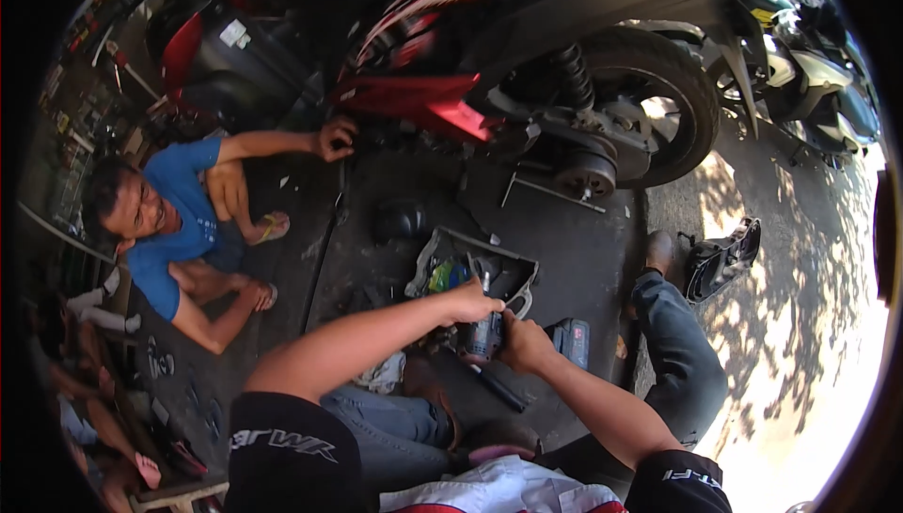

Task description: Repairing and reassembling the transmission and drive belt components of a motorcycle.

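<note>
Between my knees I hold a grey, impact-wrench-like power tool (482, 338). A silver socket (485, 282) points away from me at its front end. The fingers of my left hand (467, 305) are closed about the front of the tool, by the socket. My right hand (527, 345) is closed on its right side, and its fingertips are partly hidden. Just beyond my hands lies a grey metal cover (532, 273), shaped like an open shell, with a blue-green packet (449, 275) inside it.
A red and black scooter (414, 104) stands ahead, its rear wheel (701, 127) at the right. Another person (174, 221) in a blue shirt squats at the left, one hand near the scooter. A black part (722, 259) and a grey boxy item (571, 340) lie to the right.
</note>
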`<state>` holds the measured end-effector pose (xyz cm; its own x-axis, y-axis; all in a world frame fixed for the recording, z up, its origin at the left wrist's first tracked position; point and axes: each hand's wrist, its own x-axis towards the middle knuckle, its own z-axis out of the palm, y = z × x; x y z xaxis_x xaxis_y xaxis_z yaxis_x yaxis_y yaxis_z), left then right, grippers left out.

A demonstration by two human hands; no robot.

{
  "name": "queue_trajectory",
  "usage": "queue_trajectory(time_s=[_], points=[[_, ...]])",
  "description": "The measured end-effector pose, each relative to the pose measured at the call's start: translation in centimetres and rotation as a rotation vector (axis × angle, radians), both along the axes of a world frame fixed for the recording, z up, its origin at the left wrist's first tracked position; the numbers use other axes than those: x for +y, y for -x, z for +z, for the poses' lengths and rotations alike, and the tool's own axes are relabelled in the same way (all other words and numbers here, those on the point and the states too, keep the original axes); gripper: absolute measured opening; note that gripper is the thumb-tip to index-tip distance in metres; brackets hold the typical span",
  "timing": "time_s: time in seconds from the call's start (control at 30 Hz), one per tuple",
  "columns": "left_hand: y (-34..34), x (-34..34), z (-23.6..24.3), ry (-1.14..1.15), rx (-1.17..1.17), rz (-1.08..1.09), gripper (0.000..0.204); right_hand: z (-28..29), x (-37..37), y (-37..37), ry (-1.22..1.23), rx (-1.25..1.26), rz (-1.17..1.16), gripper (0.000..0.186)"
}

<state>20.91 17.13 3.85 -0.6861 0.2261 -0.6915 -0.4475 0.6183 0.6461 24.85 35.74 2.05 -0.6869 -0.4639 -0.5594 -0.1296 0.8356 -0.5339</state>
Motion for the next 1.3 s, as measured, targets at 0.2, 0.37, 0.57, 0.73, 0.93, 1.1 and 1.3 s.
queue_trajectory(time_s=[0.2,0.37,0.57,0.73,0.93,1.1,1.3], points=[[-7.2,-14.6,3.9,0.291,-0.089,0.055,0.098,-1.4,-13.5,-4.9,0.344,-0.155,0.163,0.089],[-16.1,-23.2,1.6,0.368,0.059,0.393,0.072,0.0,-15.8,-7.8,0.511,0.169,0.327,0.071],[-28.8,-25.9,-8.8,0.128,0.365,0.765,0.074,-10.3,-2.3,-6.0,0.287,0.049,0.142,0.056],[-37.3,-24.5,-10.7,0.255,0.365,0.902,0.07,-11.3,2.3,-4.9,-0.238,-0.11,0.05,0.051],[-42.4,-21.6,-11.8,0.432,0.402,1.056,0.065,-13.4,-9.5,-7.3,0.034,0.046,0.166,0.047],[-40.3,-20.5,-12.3,0.574,0.5,1.122,0.061,-14.2,-21.0,-9.3,0.033,0.238,0.246,0.054],[-35.7,-20.4,-15.0,0.73,0.615,1.184,0.056,-16.3,-25.5,-5.5,-0.083,0.183,0.409,0.039]])
